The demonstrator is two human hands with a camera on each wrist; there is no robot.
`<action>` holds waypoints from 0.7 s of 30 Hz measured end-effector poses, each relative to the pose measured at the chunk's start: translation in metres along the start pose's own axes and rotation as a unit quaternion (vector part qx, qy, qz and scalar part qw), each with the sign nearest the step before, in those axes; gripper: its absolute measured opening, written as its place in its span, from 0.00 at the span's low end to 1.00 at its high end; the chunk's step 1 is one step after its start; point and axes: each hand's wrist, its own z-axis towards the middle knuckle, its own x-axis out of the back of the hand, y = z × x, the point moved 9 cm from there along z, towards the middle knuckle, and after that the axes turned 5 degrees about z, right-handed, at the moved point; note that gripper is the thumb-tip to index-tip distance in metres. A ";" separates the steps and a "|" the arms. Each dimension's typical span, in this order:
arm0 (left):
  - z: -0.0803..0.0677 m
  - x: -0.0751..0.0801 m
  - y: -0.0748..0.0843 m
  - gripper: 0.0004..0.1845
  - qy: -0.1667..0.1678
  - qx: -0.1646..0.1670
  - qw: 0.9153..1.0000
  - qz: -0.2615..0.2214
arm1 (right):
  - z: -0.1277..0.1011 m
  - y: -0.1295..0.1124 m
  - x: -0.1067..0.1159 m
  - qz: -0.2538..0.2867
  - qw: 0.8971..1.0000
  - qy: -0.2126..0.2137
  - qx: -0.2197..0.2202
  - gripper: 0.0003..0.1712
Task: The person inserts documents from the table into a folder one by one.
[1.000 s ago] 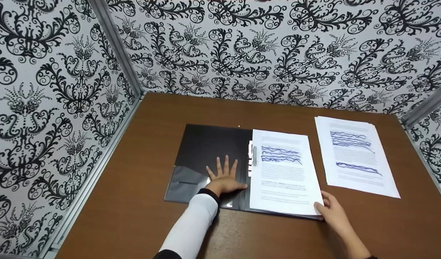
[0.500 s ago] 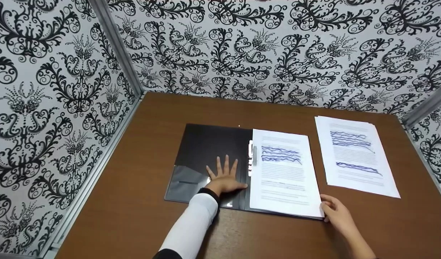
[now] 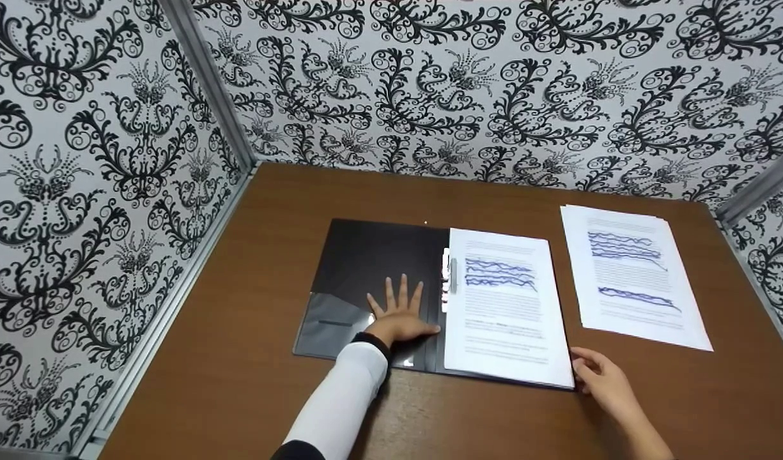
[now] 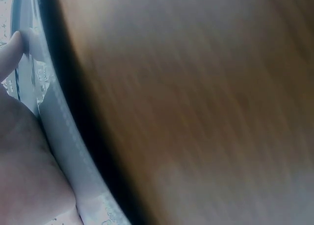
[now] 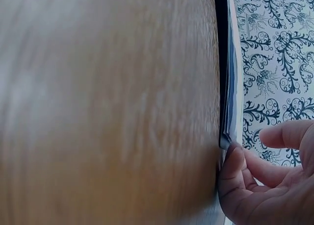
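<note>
A black folder lies opened flat on the table, with a stack of printed sheets on its right side. Blue scribbled lines cross the top sheet. My left hand rests on the left cover, fingers spread, thumb pointing toward the spine. At the lower right corner of the stack is my right hand. In the right wrist view, its bent fingers touch the corner of the folder and sheets, while the thumb stands apart from them. A metal fastener sits at the stack's left edge.
A second pile of printed sheets, also scribbled in blue, lies to the right of the folder. Both rest on a brown wooden table. Patterned wall panels stand behind and at the left.
My right thumb has come off the top sheet's corner, and the right hand has shifted slightly right, to the stack's edge. My left hand has stayed in place.
</note>
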 end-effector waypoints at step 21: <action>0.000 0.001 0.000 0.57 -0.002 0.004 1.000 0.008 | 0.033 -0.008 0.062 -0.091 0.992 0.051 0.070 0.27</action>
